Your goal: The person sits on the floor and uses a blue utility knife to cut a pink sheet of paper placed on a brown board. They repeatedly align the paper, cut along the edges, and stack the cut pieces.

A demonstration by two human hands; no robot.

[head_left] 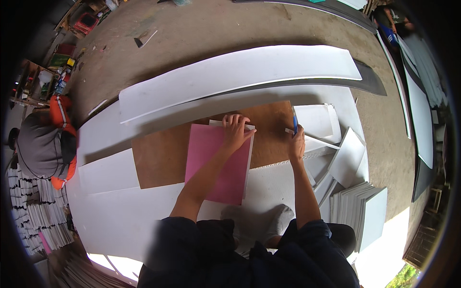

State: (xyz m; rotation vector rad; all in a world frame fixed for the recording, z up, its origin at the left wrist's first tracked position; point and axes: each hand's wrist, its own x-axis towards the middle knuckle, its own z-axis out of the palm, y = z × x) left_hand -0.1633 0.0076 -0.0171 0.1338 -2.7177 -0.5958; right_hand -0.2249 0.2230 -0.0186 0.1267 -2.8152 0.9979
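A pink rectangular sheet [216, 163] lies on a brown board [161, 158], with a white sheet [251, 149] showing along its right and far edges. My left hand [234, 132] rests on the far edge of the pink sheet, fingers spread and pressing down, thumb out to the right. Farther right, my right hand [297, 142] is closed around a slim blue utility knife [295, 124], held upright at the board's right end; its blade cannot be made out. A narrow white strip [319, 140] lies beside that hand.
Under the board is a large white sheet [120, 211]. A long white panel [240, 72] lies beyond it. Offcuts [348, 156] and a stack of sheets [367, 216] are at right. A person in grey and orange [43, 144] bends at left; another person [391, 24] is far right.
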